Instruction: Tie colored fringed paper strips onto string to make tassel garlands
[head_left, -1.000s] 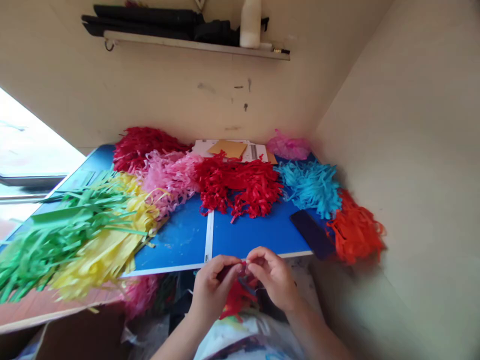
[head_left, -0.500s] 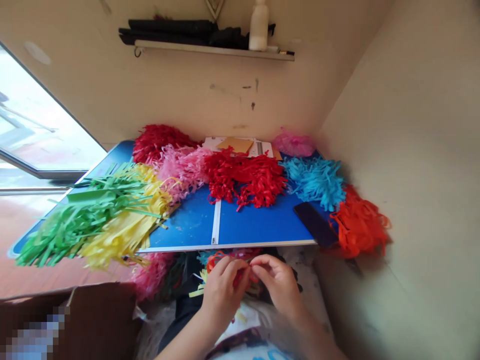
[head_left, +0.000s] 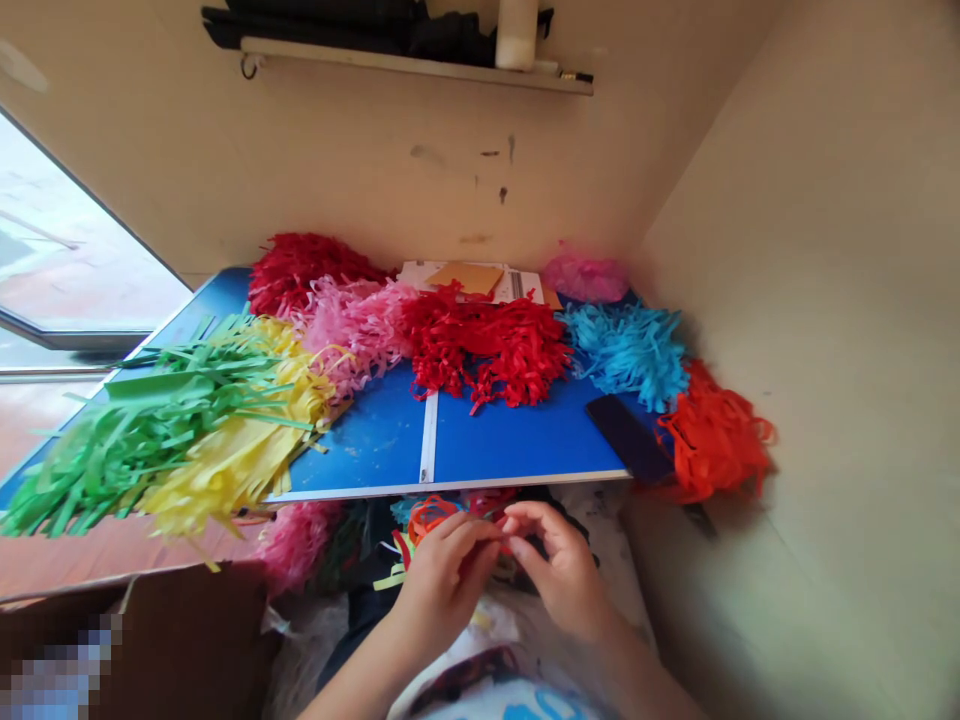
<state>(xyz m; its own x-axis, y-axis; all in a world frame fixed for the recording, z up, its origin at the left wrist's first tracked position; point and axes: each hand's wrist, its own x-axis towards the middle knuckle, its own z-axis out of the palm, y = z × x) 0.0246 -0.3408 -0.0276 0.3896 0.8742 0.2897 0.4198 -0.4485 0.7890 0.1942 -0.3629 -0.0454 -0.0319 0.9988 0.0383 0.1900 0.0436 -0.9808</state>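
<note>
My left hand [head_left: 442, 575] and my right hand [head_left: 559, 565] meet just below the front edge of a blue table [head_left: 517, 440]. Their fingertips pinch thin red paper strips [head_left: 491, 535] between them. A tangle of orange, turquoise and yellow paper strips [head_left: 427, 525] lies on my lap, close to my left hand. On the table behind sit fringed tissue-paper bunches: red [head_left: 487, 345], crimson [head_left: 307, 270], pink [head_left: 352, 335], green [head_left: 150, 430], yellow [head_left: 232, 460], turquoise [head_left: 626, 355] and orange-red [head_left: 712, 440]. Neither hand touches them.
A dark phone [head_left: 628, 438] lies on the table at the right, with papers and a tan card [head_left: 469, 280] at the back. A cardboard box [head_left: 135, 640] stands at lower left, and dark pink fringe [head_left: 296, 545] hangs below the table. Walls close the right and back.
The view has tilted, so the table sits higher in the frame. My hands now lie below its front edge, and more coloured strips show on my lap.
</note>
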